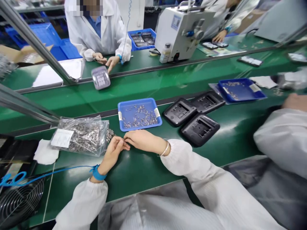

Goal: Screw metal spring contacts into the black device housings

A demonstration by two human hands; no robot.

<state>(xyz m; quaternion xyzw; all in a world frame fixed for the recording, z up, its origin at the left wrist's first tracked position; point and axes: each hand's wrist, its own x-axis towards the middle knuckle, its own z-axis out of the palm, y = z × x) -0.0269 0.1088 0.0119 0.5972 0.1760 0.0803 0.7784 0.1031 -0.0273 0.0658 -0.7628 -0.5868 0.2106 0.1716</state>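
My left hand [114,150], with a blue strap at its wrist, has its fingers pinched together over the green table. My right hand [141,140] meets it at the fingertips, its fingers closed too. Whatever they hold is too small to make out. Just beyond them lies a blue tray [122,123] with many small metal parts [146,120]. A clear plastic bag [87,137] full of metal parts rests beside my left hand. To the right of the tray sit black plastic housings [200,128], three of them, close together.
A second blue tray [260,95] stands at the right, near a co-worker's sleeve [283,137]. A blue cord [64,170] runs left from my wrist past a black fan [21,199]. Across the green conveyor [144,83], a person handles a device [100,78] near a machine [177,35].
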